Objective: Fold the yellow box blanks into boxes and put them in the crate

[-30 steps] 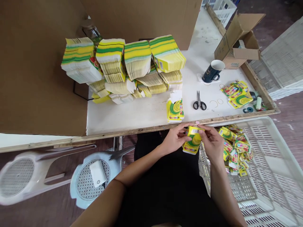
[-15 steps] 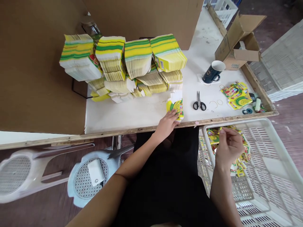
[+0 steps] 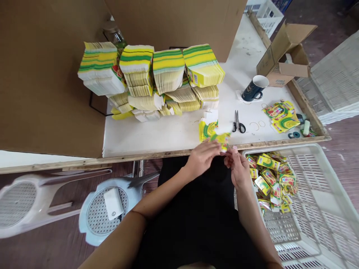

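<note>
My left hand (image 3: 202, 158) grips a flat yellow-green carton blank (image 3: 222, 139) just over the table's front edge. My right hand (image 3: 238, 167) meets it from the right, fingers curled under the blank's lower edge. Right behind them a small stack of the same blanks (image 3: 208, 128) lies on the white table (image 3: 157, 134). Tall bundles of flat blanks (image 3: 157, 80) are piled at the back of the table. To my right, a white slatted crate (image 3: 314, 201) holds several folded yellow boxes (image 3: 271, 175).
Scissors (image 3: 238, 123), rubber bands, a dark mug (image 3: 254, 89), a loose heap of blanks (image 3: 281, 116) and an open cardboard box (image 3: 283, 56) lie on the table's right side. A brown cardboard wall (image 3: 47, 78) stands at the left. Two plastic stools (image 3: 109, 207) stand below left.
My right hand dropped the folded box into the crate and came back to the middle. My left hand picked a new blank off the small stack and brought it toward my body.
</note>
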Motion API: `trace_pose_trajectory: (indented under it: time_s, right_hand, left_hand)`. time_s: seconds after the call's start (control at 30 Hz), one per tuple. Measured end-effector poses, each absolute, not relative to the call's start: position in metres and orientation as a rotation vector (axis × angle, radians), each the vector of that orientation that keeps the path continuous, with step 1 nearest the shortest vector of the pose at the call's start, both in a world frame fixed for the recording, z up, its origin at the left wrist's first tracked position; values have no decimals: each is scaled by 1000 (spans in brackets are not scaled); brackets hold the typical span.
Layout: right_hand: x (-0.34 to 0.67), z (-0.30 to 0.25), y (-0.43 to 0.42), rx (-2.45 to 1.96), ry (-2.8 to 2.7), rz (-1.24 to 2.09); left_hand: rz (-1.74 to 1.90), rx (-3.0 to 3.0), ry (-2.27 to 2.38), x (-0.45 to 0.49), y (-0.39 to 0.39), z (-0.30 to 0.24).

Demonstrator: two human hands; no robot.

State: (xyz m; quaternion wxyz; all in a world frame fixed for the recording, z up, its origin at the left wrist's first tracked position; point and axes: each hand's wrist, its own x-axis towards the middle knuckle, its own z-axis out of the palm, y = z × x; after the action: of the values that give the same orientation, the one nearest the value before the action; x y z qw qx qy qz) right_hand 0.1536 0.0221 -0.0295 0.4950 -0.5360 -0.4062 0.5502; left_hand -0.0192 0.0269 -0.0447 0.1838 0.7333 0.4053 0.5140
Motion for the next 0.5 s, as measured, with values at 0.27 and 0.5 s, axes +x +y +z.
trace_pose_trajectory:
  time_s: [0.27,0.5]
  right_hand:
    - [162,-30,22,-1329,-991,1309]
    - [146,-30,17,-1218,-911,1432]
  left_hand:
    - [1657,1655,949,-9,8,-38]
    - [1070,709,572,-23,23,-33]
